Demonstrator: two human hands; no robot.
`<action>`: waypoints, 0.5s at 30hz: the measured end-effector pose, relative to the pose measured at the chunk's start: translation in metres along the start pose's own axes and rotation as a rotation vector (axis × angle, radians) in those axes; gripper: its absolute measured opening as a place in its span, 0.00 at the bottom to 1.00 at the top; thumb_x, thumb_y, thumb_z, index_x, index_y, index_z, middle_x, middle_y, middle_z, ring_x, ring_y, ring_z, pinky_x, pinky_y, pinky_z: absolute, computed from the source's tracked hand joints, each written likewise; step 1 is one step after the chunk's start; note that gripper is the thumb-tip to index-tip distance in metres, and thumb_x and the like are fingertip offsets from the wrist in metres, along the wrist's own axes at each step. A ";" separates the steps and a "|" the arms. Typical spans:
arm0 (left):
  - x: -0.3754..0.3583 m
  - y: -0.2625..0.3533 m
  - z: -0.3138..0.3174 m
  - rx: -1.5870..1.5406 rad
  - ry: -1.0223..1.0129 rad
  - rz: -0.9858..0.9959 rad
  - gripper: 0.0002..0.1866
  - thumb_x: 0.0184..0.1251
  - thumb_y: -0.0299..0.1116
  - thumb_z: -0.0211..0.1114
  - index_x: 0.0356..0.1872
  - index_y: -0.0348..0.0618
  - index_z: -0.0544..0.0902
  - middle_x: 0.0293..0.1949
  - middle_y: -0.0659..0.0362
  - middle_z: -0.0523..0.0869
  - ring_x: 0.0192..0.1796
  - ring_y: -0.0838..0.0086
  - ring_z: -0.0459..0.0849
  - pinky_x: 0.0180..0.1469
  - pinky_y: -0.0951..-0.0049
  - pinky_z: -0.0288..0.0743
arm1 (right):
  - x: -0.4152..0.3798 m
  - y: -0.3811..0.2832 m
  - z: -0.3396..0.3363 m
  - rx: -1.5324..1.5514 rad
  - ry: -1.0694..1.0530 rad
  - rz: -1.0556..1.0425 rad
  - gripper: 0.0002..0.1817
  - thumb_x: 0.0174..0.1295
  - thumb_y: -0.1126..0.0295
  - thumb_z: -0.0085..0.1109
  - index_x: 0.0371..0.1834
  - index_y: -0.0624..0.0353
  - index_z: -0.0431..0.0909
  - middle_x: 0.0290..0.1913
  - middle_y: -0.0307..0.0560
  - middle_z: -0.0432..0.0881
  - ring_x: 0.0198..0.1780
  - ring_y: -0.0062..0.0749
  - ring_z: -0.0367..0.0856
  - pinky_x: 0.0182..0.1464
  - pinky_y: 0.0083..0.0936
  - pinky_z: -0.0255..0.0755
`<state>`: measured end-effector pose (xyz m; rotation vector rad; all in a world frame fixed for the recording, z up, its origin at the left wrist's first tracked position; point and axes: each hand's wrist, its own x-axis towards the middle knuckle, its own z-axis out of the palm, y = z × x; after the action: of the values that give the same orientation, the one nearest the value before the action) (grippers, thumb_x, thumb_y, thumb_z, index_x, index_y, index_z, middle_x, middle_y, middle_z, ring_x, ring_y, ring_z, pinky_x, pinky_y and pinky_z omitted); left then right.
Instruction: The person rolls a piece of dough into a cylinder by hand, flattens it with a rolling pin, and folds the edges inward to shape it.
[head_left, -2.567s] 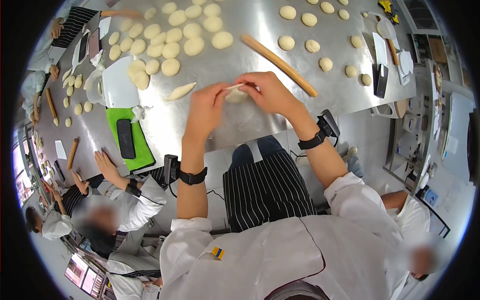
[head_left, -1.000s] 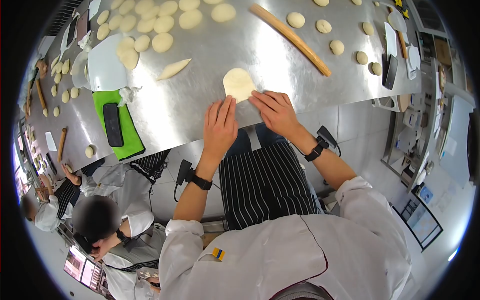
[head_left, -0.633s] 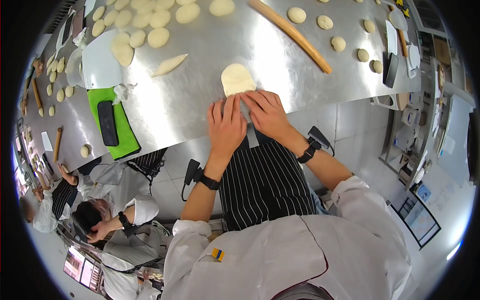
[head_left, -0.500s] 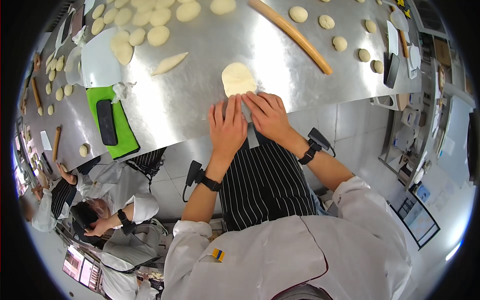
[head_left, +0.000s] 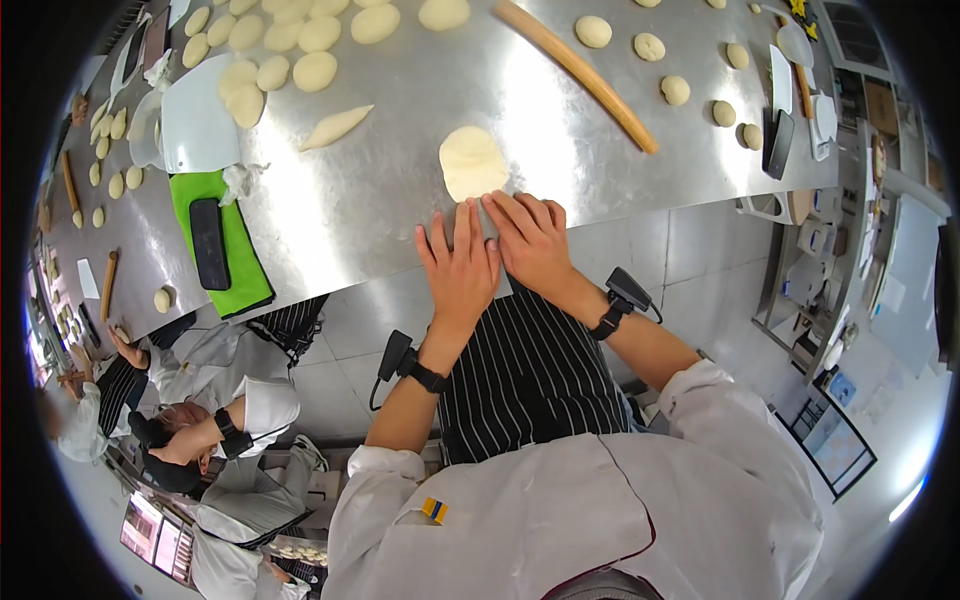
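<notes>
A flattened piece of dough (head_left: 472,160) lies on the steel table (head_left: 400,190) in front of me. My left hand (head_left: 462,262) rests at its near edge, fingers stretched out and spread, with fingertips at or just short of the dough. Beside it, my right hand (head_left: 535,240) lies with extended fingers, its fingertips touching the dough's near edge. Neither hand grips anything. Past the dough, a wooden rolling pin (head_left: 580,75) lies slantwise. To the left is a long tapered dough piece (head_left: 337,127).
Several dough balls (head_left: 315,71) cluster at the far left, and others (head_left: 676,90) sit at the right. A phone (head_left: 210,245) lies on a green cloth (head_left: 250,270) beside a white scraper (head_left: 200,120). A co-worker (head_left: 215,420) stands left of me. The table edge (head_left: 640,214) is close.
Both hands have drawn slightly back toward me, the left more clearly, its fingers spreading. The dough looks a little longer toward me. The co-worker's arm and head have shifted.
</notes>
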<state>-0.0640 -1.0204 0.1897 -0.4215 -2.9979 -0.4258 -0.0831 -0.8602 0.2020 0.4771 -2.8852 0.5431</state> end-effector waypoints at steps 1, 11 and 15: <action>0.000 0.000 0.000 0.006 -0.006 0.006 0.33 0.82 0.45 0.60 0.82 0.40 0.78 0.81 0.55 0.74 0.81 0.45 0.69 0.86 0.33 0.54 | -0.001 0.001 0.001 -0.018 0.000 -0.006 0.33 0.62 0.63 0.70 0.75 0.54 0.85 0.74 0.37 0.82 0.69 0.37 0.78 0.70 0.47 0.67; 0.003 0.004 -0.002 -0.089 -0.034 -0.029 0.32 0.81 0.39 0.62 0.83 0.40 0.77 0.83 0.56 0.71 0.82 0.44 0.64 0.85 0.32 0.48 | -0.001 0.000 0.004 0.037 -0.016 0.009 0.33 0.64 0.62 0.69 0.76 0.53 0.84 0.78 0.38 0.80 0.67 0.38 0.76 0.71 0.44 0.64; 0.002 0.005 0.000 -0.045 -0.011 -0.029 0.32 0.81 0.41 0.63 0.82 0.42 0.77 0.84 0.58 0.72 0.81 0.46 0.66 0.85 0.32 0.48 | -0.002 0.000 0.004 0.027 -0.033 0.010 0.33 0.66 0.61 0.68 0.77 0.53 0.84 0.79 0.38 0.80 0.66 0.38 0.75 0.70 0.44 0.64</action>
<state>-0.0644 -1.0156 0.1912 -0.3851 -3.0132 -0.4964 -0.0814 -0.8610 0.1979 0.4800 -2.9171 0.5821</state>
